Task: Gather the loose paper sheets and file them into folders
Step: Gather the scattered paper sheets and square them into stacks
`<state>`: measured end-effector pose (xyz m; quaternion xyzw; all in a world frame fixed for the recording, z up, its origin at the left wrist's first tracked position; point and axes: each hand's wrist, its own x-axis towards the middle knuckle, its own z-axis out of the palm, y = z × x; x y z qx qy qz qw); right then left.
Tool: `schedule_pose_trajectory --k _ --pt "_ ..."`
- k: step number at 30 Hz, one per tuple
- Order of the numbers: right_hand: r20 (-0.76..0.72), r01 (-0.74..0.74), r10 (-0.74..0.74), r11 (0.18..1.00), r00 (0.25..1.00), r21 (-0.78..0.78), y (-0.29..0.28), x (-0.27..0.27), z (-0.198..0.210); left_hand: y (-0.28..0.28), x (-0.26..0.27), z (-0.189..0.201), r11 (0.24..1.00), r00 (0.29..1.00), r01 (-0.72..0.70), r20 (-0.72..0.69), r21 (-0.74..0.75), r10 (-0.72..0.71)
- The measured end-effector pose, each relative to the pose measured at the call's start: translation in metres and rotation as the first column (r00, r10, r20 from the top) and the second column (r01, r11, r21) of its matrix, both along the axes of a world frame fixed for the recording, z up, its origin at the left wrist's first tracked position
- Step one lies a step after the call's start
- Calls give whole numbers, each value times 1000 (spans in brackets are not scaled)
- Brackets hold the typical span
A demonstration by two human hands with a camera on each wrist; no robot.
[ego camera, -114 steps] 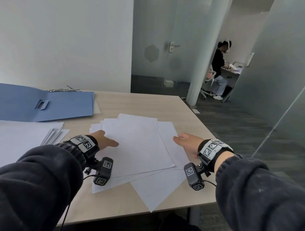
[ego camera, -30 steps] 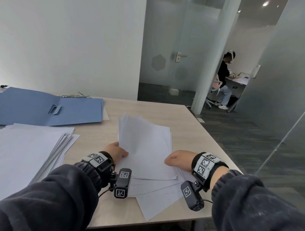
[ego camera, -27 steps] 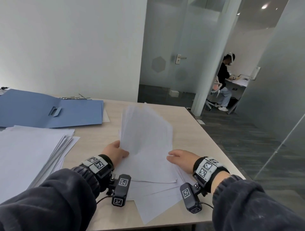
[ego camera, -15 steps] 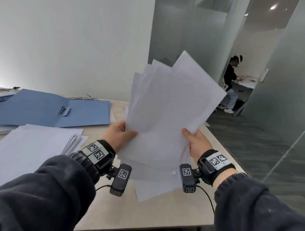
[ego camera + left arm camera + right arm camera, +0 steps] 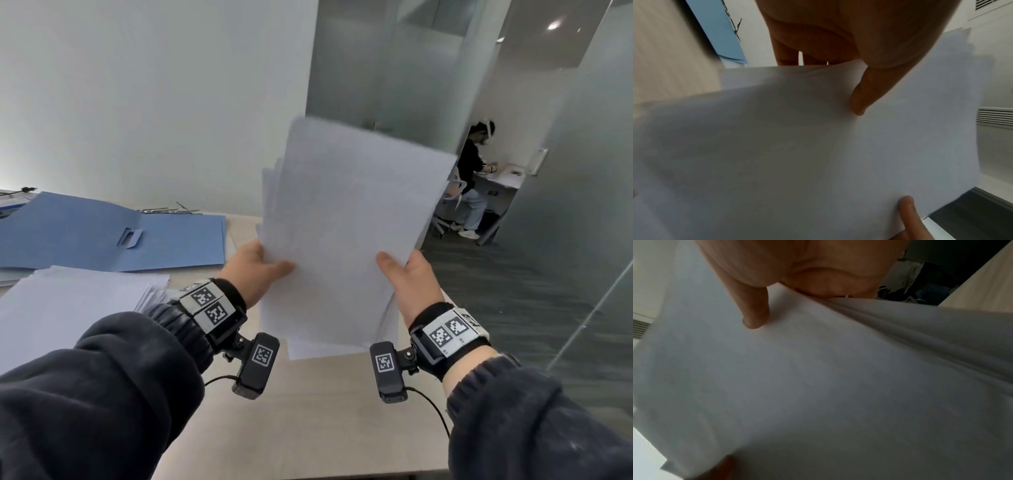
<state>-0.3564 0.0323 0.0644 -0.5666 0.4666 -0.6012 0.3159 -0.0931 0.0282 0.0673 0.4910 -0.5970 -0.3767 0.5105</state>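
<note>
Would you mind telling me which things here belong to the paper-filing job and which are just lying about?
Part of the job:
- sheaf of sheets, held upright between left hand and right hand
- open blue folder
- paper stack on the desk

Just lying about:
- metal fasteners behind the folder
- cable at far left

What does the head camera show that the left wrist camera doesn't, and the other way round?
Only the head view shows the right hand whole, the second paper pile on the table and a seated person beyond the glass. Only the left wrist view shows the left hand's fingers going behind the sheets. Both show the left hand gripping the held sheets and the blue folder.
</note>
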Motion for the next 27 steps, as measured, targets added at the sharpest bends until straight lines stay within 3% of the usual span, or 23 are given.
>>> schedule_pose_trajectory --k 7,10,13,15,19,24,27 --pt "24 -29 28 999 999 22 1 -4 -4 -1 -8 -3 1000 998 -6 -56 16 7" --pt "173 -88 94 995 980 -45 3 -5 5 -1 -9 9 1000 977 2 -212 -29 -8" --pt "208 -76 76 997 975 -7 6 -9 0 -2 -10 6 996 938 93 -334 -15 -92" --pt "178 -63 50 996 983 64 10 -13 -11 -1 -12 -9 989 943 146 -306 37 -128" --pt "162 -69 48 989 986 130 15 -17 -29 3 -19 -36 993 987 70 -154 100 -54" --pt "273 -5 -20 996 962 91 6 -21 -15 1 -27 -14 992 965 99 -251 76 -77" --pt "294 25 -43 998 955 65 1 -24 -7 -1 -24 -22 964 980 158 -153 212 -127"
